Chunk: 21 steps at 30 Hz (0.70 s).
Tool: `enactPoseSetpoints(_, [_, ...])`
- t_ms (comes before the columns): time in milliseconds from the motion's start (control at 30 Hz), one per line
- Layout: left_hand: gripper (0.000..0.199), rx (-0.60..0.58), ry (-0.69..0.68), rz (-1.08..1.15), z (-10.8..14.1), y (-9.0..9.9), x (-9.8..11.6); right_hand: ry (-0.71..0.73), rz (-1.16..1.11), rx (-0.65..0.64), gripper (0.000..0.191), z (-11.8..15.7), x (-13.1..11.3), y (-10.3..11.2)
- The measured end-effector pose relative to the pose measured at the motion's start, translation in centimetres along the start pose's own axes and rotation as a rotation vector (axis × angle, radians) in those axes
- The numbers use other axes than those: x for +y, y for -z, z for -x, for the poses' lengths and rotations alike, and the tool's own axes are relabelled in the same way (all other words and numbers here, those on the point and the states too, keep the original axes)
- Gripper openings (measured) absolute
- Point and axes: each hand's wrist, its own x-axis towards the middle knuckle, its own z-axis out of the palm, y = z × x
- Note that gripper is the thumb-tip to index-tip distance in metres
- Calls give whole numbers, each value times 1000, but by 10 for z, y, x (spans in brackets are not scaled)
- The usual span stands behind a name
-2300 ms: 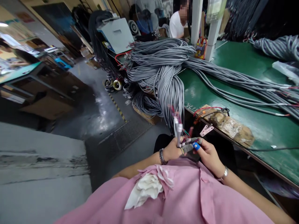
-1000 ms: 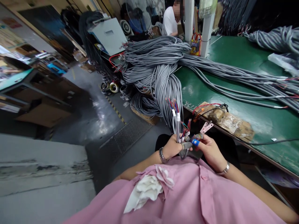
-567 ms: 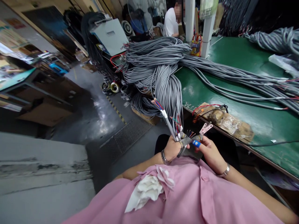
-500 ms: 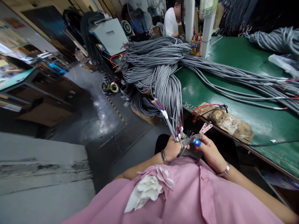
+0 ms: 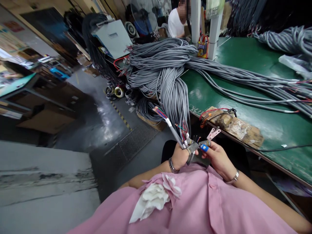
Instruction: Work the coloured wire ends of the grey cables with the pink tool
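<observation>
The left hand is closed in a firm grip around a few grey cable ends over the lap, beside the green table. The right hand pinches a small hand tool. Best worked one cable at a time, wires fanned apart.

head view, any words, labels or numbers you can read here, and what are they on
None can be read.
Colourful bag by the white post: print too blurred.
Green table near edge: pale marks, too faint.
Wall posters at left: too blurred.
</observation>
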Motion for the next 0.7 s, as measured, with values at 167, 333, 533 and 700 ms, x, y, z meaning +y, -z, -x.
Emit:
enactPoseSetpoints(167, [35,33,-51,17,1,-2,-1,-76,-65,-28,19,2,-2,1])
enactPoseSetpoints(333, [35,3,-59,-10,3,-1,2,-105,-27,-79,15,4,-4,5])
enactPoseSetpoints(533, [33,-92,-126,-144,3,2,9,64,151,-87,19,3,-14,-4])
enactPoseSetpoints(700, [31,-96,-120,-166,3,2,9,57,200,-57,25,2,-11,-6])
